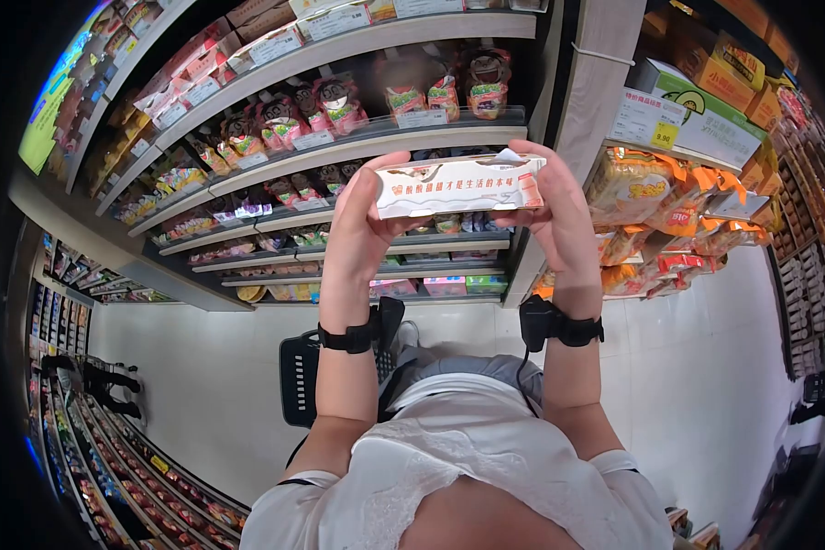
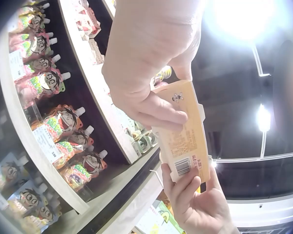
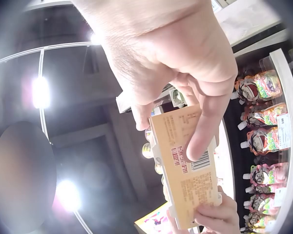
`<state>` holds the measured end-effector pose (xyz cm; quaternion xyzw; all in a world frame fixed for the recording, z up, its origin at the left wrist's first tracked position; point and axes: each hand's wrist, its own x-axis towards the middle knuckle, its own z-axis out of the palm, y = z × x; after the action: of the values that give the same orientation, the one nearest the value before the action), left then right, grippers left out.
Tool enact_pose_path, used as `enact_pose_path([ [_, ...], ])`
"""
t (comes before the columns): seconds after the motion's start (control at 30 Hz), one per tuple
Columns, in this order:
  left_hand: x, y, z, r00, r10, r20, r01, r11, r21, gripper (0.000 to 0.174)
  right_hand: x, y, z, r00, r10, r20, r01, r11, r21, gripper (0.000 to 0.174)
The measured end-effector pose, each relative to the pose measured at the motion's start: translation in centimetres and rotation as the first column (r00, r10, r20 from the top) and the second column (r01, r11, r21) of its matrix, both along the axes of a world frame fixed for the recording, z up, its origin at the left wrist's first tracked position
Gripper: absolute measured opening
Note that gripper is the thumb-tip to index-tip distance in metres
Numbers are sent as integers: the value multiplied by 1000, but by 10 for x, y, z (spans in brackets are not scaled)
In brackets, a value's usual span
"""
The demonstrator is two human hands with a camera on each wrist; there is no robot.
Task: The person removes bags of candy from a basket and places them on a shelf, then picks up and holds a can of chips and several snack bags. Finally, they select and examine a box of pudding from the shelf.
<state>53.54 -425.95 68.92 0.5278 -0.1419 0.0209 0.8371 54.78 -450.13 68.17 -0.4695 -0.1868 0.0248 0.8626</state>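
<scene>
A long flat box (image 1: 458, 187) with a white printed side is held up level before the shelves in the head view. My left hand (image 1: 359, 225) grips its left end, and my right hand (image 1: 559, 213) grips the right end. In the left wrist view the box's yellow-orange face (image 2: 185, 139) carries small print and a barcode, with the fingers (image 2: 168, 114) lying across it. The right wrist view has the same yellow face (image 3: 180, 170), a fingertip (image 3: 198, 150) of the right hand over the barcode. What is inside the box stays hidden.
Curved shelves (image 1: 302, 156) of spouted pouches (image 1: 339, 101) stand ahead. Bagged snacks (image 1: 628, 188) and a green-white carton (image 1: 697, 110) fill the rack at right. A dark basket (image 1: 298, 380) is beside my legs, over a pale floor (image 1: 202, 353). More shelving (image 1: 92, 458) runs along the lower left.
</scene>
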Motion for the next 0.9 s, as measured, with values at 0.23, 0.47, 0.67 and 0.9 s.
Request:
enact_pose_path([
  [0.23,1,3,-5,999,-2,-37,2,1000,-13,59,-1,2,-4,1000,4,-4,-4,1000,-5,43],
  [0.47,-1,9,-5,991,21,-133,-19,1000,18,68,-5,2,-9,999,21,-47,-23,999,-43,43],
  [0.67,-7,18,-5,960,-82,-268,87,996,8,80,-5,6,-17,992,70,-106,-75,996,-48,38],
  [0.9,-15,29,-6,934,-81,-347,71,997,-43,79,-4,20,-19,971,115,-208,-127,991,-48,40],
])
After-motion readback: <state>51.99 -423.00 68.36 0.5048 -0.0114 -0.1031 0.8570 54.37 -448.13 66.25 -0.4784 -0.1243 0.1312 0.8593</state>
